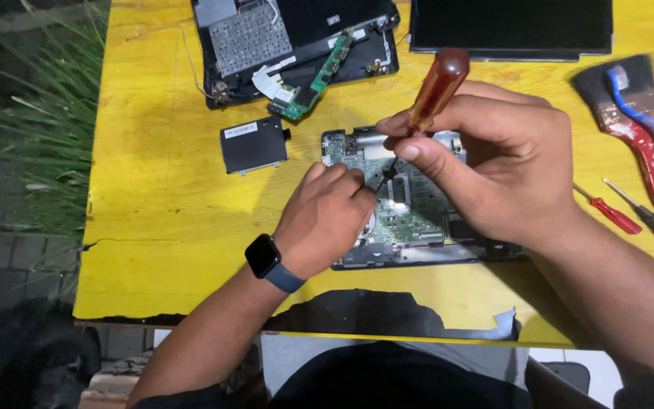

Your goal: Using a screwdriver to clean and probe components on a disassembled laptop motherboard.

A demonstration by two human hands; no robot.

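Note:
My right hand (493,163) grips a screwdriver (434,91) with an amber-red handle, its shaft pointing down onto a green laptop motherboard (410,216) that lies in a dark laptop base (418,254) on the yellow table (160,220). My left hand (327,216), with a dark smartwatch (264,256) on the wrist, rests on the board's left part, fingertips pinched next to the screwdriver tip. What the fingers pinch is hidden.
A black hard drive (253,144) lies left of the board. A dismantled laptop shell (289,45) with a small green circuit strip (316,79) sits at the back, a black screen panel (510,29) beside it. Two paint brushes (637,121) and two red-handled screwdrivers (615,213) lie right. Grass borders the left edge.

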